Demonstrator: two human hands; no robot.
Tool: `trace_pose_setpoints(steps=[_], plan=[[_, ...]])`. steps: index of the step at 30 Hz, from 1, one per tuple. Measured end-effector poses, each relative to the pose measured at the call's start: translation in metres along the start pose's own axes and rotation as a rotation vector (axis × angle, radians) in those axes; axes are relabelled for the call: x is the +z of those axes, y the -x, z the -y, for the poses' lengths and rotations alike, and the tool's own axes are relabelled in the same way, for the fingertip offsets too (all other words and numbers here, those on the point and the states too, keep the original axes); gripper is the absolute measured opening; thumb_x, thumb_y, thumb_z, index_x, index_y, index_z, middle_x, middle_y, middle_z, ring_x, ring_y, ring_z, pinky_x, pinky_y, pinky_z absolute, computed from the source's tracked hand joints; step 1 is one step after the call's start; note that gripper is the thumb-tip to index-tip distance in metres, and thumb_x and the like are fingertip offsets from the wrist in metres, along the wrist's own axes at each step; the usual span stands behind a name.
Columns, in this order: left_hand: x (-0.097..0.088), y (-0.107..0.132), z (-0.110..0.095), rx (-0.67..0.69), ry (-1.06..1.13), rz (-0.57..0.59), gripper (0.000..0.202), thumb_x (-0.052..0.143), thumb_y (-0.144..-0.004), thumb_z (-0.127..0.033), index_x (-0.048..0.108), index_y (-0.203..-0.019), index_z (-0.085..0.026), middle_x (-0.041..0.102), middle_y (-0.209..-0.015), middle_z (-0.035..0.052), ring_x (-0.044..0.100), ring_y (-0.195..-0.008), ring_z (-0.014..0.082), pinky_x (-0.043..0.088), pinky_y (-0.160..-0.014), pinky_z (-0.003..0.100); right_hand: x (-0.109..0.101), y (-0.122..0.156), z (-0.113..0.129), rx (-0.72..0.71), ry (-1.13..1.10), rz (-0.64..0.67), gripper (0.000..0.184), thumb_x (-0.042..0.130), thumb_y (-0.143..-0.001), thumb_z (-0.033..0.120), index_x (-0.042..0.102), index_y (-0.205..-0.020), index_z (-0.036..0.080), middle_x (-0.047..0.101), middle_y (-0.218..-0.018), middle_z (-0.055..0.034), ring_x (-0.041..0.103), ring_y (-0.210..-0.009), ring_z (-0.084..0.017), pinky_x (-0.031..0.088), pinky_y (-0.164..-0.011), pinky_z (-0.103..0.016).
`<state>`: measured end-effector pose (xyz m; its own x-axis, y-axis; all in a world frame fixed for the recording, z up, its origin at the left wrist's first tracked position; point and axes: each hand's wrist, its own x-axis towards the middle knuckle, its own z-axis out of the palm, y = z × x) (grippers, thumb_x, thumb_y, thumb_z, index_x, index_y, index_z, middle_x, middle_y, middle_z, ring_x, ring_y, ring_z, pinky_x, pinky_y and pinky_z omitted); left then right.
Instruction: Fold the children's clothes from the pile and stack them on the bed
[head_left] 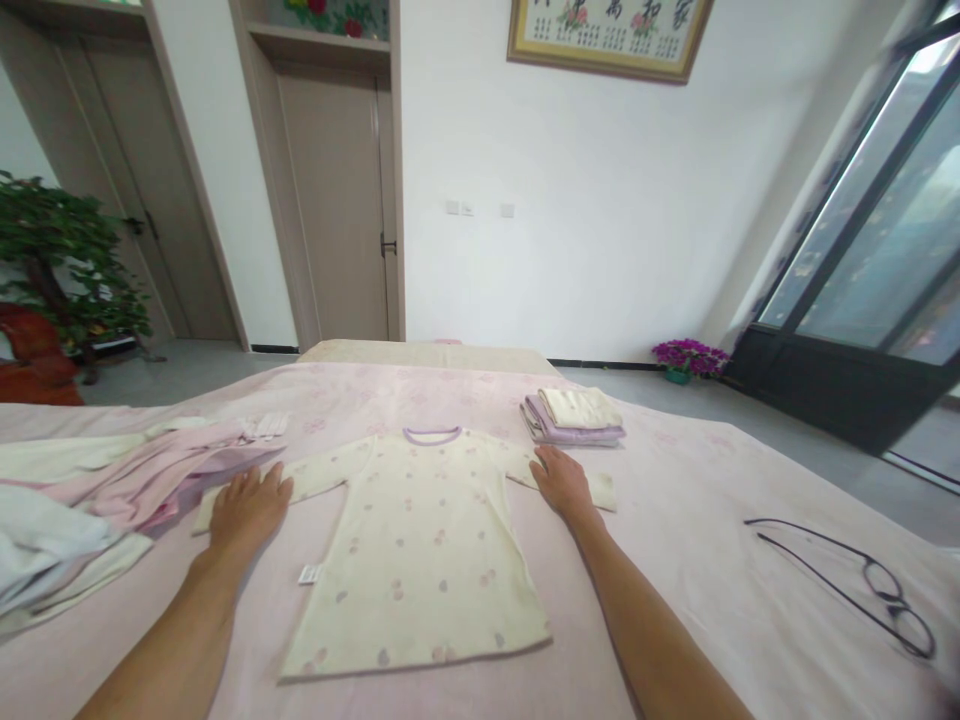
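Note:
A cream long-sleeved shirt (420,550) with small printed spots and a lilac neckband lies spread flat, its neck pointing away from me. A white tag sticks out at its left side seam. My left hand (247,505) rests palm down on the left sleeve near the cuff, with fingers stretched out. On the opposite sleeve lies my right hand (562,480), also palm down, fingers extended and slightly bent. Part of each sleeve is hidden beneath the hands. Neither hand grips the cloth visibly.
A pale pink sheet (675,580) covers the surface. Loose pink and white clothes (112,480) lie heaped at the left. A folded stack of clothes (574,415) sits behind my right hand. Black-framed eyeglasses (862,575) lie open at the right.

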<state>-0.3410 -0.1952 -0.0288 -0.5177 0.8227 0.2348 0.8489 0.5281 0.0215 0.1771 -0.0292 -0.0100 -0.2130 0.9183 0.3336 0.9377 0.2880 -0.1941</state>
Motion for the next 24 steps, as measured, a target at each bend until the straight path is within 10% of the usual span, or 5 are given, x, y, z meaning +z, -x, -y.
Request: trace_pose_setpoints(steps=[24], plan=[[0.0059,-0.0075,-0.0052,0.058,-0.035,0.044,0.058,0.026,-0.095,-0.044,0.045,-0.143,-0.017,0.044,-0.147,0.0155,0.039,-0.135,0.0346,0.027,-0.111,0.046,0.0027,-0.0027,-0.0021,-0.006,-0.025,0.001,0.04,0.045,-0.094,0.038,0.059,-0.128,0.023,0.057,-0.137,-0.0067,0.049,-0.127,-0.022,0.032,-0.108,-0.035]])
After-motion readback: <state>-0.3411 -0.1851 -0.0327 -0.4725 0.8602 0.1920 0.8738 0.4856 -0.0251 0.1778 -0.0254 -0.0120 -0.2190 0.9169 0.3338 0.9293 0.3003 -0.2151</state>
